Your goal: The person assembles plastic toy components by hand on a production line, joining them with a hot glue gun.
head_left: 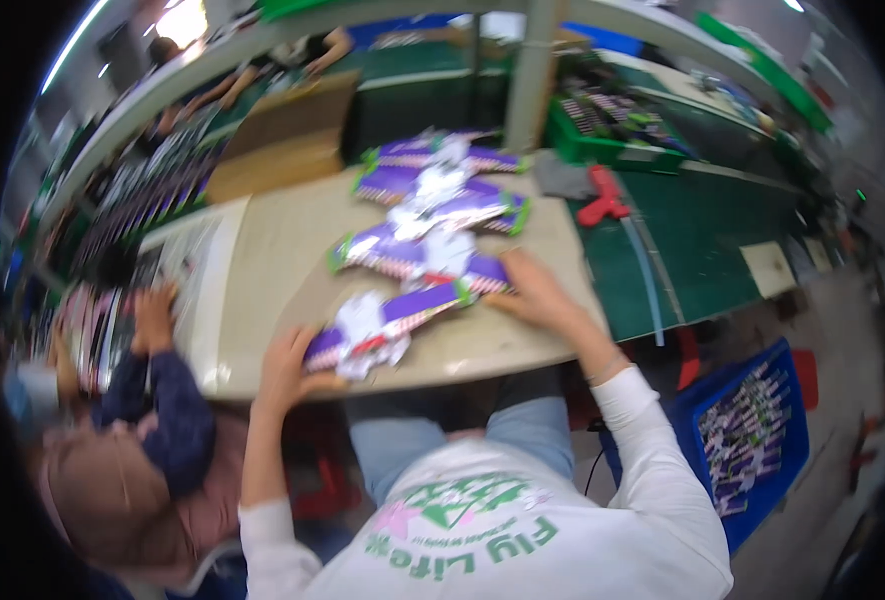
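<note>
A pale bench (283, 245) is reached over by both hands; to its right, a blue bin (799, 400) is filled with purple items. Along the bench, overlapping purple winged pieces (428, 200) are laid in a row. The nearest winged piece (363, 318), at the front edge, is pinched at its left end by the left hand's (285, 368) fingers. The next piece's right end is met by the right hand (543, 292); whether its fingers are pressed together cannot be told.
</note>
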Motion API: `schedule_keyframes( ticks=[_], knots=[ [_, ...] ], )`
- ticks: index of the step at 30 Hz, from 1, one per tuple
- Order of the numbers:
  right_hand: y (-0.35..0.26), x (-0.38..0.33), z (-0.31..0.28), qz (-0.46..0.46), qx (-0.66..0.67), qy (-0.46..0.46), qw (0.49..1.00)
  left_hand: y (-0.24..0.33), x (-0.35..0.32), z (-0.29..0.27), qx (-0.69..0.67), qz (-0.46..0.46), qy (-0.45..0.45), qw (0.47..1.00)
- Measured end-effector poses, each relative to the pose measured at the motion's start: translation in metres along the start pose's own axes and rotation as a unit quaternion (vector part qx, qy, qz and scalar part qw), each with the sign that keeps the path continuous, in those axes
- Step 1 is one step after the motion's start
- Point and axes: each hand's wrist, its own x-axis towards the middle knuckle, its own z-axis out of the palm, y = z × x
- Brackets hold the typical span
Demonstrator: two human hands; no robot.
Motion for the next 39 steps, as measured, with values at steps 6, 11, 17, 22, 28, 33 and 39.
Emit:
schedule_keyframes(
  ticks=[6,11,17,22,28,33,39],
  knots=[
    [-0.026,0.003,-0.001,0.003,-0.028,0.019,0.999,0.005,-0.065,-0.023,-0.097,-0.115,0.102,0.983],
    [-0.044,0.0,0.003,0.05,0.075,-0.039,0.995,-0.033,-0.082,-0.022,-0.047,-0.248,0.24,0.937],
    [-0.071,0.0,0.036,0.013,0.069,-0.04,0.997,-0.089,-0.037,-0.024,0.18,-0.283,0.214,0.918],
    [-0.07,-0.003,0.029,-0.019,-0.046,-0.015,0.999,-0.011,0.019,-0.005,0.007,-0.189,0.323,0.927],
    [-0.072,0.003,0.037,-0.026,-0.17,-0.059,0.983,0.069,0.031,0.052,-0.27,-0.148,0.191,0.932],
    [-0.056,0.003,0.046,-0.049,-0.192,-0.033,0.98,0.06,0.049,0.053,-0.578,-0.193,0.141,0.78],
    [-0.063,0.003,0.045,-0.147,-0.204,0.026,0.968,0.077,0.063,0.035,-0.458,-0.18,0.129,0.861]
  ],
)
